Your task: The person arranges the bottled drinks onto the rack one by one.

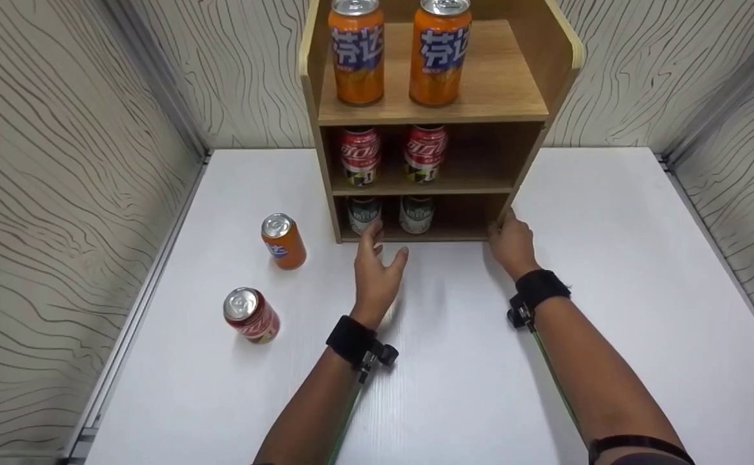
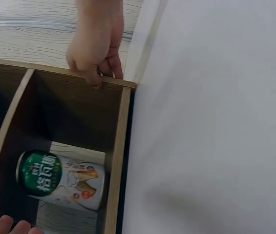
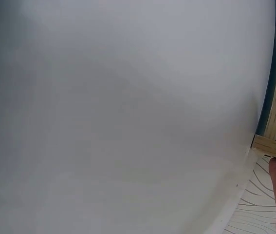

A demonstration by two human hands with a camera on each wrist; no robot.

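A wooden three-tier shelf [image 1: 499,74] stands on the white table. My right hand [image 1: 514,247] grips its right side panel low down, thumb lapping over the panel edge and fingers on the outer side. My left hand [image 1: 377,278] is in front of the bottom tier with thumb and fingers spread, holding nothing. Its fingertips overlap the left green-and-white can [image 1: 359,210] in the head view. Beside that one is another green-and-white can [image 1: 416,219]. Red cola cans [image 1: 426,155] sit on the middle tier, and tall orange soda cans [image 1: 440,61] on top.
To the left of the shelf, an orange soda can [image 1: 290,248] and a red cola can [image 1: 262,321] stand on the table [image 1: 222,394]. Wood-grain patterned walls [image 1: 48,194] enclose the back and both sides.
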